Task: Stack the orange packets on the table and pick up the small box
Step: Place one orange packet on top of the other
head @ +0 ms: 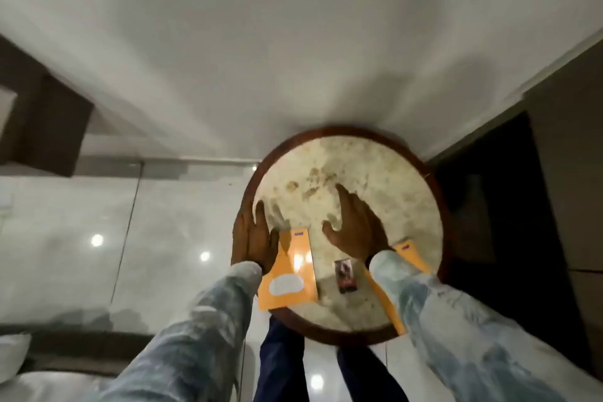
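Note:
A round table (375, 153) with a pale marble top and a dark wooden rim stands below me. One orange packet (292, 271) with a white patch lies flat at its near left edge. A second orange packet (409, 253) lies at the near right, mostly hidden under my right sleeve. Between them sits the small box (345, 276), dark with a picture on top. My left hand (253, 235) hovers flat over the table's left rim, just left of the first packet. My right hand (354, 225) is spread flat over the tabletop beyond the box. Neither hand holds anything.
Glossy white floor tiles (98, 222) surround the table. A white wall (293, 42) rises behind it. Dark furniture (496, 206) stands close on the right and a dark unit (45, 127) at the far left. My legs (280, 362) are under the table's near edge.

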### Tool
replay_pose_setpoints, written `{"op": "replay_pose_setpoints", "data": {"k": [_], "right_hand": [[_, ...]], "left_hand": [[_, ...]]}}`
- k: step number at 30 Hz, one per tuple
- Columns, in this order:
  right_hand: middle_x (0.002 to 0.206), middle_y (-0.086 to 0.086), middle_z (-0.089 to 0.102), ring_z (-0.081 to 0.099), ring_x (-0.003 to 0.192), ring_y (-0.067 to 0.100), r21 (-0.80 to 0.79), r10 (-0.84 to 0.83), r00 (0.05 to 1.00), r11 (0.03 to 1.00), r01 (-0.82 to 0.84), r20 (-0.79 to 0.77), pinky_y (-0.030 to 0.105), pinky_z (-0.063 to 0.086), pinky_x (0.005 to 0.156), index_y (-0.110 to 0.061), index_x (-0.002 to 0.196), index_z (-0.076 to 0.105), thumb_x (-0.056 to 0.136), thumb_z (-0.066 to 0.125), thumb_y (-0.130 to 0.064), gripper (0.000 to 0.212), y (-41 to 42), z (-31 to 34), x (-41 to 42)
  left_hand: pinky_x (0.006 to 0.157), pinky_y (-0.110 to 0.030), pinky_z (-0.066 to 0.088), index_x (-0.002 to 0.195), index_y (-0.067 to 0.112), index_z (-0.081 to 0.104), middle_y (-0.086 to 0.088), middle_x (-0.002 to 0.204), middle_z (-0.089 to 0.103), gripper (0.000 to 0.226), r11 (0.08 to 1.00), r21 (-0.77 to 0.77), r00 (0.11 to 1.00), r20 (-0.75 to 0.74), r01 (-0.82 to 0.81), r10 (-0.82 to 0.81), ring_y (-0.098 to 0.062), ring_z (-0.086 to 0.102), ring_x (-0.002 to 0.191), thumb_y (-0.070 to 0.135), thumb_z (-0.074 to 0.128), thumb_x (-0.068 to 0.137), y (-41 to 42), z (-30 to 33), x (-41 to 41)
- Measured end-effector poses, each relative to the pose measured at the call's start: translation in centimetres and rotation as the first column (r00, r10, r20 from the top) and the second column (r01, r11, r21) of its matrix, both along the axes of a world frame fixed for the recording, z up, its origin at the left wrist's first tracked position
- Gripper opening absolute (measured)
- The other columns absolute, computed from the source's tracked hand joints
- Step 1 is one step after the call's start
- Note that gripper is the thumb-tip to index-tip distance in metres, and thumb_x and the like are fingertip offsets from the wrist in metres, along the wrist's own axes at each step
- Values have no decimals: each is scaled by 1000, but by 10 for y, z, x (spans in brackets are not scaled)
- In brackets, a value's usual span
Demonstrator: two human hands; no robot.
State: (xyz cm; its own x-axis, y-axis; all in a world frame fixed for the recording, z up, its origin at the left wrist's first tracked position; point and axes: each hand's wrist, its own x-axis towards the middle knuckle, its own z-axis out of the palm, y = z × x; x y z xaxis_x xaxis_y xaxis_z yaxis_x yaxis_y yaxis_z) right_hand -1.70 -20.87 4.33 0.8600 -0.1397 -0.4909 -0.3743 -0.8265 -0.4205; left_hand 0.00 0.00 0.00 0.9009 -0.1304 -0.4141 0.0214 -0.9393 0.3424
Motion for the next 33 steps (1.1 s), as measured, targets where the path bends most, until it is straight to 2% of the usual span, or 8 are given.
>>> {"op": "replay_pose_setpoints", "data": {"k": [5, 11, 15, 18, 21, 23, 27, 33], "right_hand": [[141, 15, 57, 56, 127, 37, 155, -182, 946, 961, 229, -268, 47, 50, 100, -23, 153, 25, 83, 70, -36, 84, 57, -104, -54], [128, 12, 57, 59, 117, 36, 81, -328, 915, 931, 355, -237, 39, 49, 86, -16, 128, 49, 79, 75, -34, 58, 88, -155, -63], [117, 8, 60, 62, 101, 31, 130, -531, 828, 822, 555, -177, 41, 55, 84, -19, 113, 61, 72, 81, -43, 51, 76, -165, -40], [109, 10, 61, 57, 87, 24, 242, -636, 757, 719, 651, -149, 34, 47, 75, -15, 108, 67, 74, 85, -34, 42, 51, -173, -3], [108, 14, 66, 65, 91, 30, 297, -716, 695, 651, 699, -67, 40, 55, 76, -17, 110, 69, 67, 85, -46, 54, 22, -183, 39], [106, 13, 69, 68, 93, 29, 304, -739, 673, 648, 698, 31, 42, 59, 78, -19, 106, 68, 60, 79, -56, 59, 1, -191, 65], [107, 12, 65, 63, 90, 28, 280, -723, 676, 684, 674, 139, 40, 54, 74, -11, 105, 67, 68, 86, -37, 48, -35, -195, 105], [102, 10, 68, 66, 97, 30, 227, -707, 706, 694, 683, 39, 39, 54, 78, -17, 119, 63, 74, 82, -28, 50, -66, -189, 80]], "left_hand": [[101, -48, 52, 143, 5, 39, -20, 140, 52, 50, 954, 70, 893, -337, -293, 299, -40, 57, 125, 26, 53, 101, 22, -77, -64], [102, -53, 54, 140, 14, 38, -14, 135, 53, 59, 832, 80, 763, -359, -548, 537, -42, 60, 121, 38, 64, 93, 12, -110, -63], [92, -47, 59, 122, 19, 52, -6, 124, 64, 29, 757, -115, 735, -369, -643, 569, -35, 67, 110, 34, 58, 98, 5, -112, -34], [75, -26, 55, 111, 21, 54, 4, 105, 64, 15, 720, -313, 781, -341, -620, 524, -24, 65, 97, 30, 58, 99, -14, -110, 8], [79, -37, 56, 115, 13, 59, -3, 105, 66, 27, 727, -413, 835, -248, -549, 491, -25, 63, 94, 27, 67, 94, -42, -119, 60], [83, -40, 56, 115, 10, 62, -9, 110, 69, 32, 760, -414, 865, -207, -500, 457, -28, 64, 98, 28, 71, 90, -63, -128, 94], [87, -47, 57, 111, 8, 67, -13, 109, 71, 35, 855, -359, 927, -107, -374, 360, -32, 66, 99, 33, 74, 87, -94, -146, 138], [96, -50, 53, 119, 2, 57, -20, 127, 53, 36, 897, -259, 930, -16, -360, 368, -41, 57, 112, 22, 67, 91, -123, -139, 107]]}}
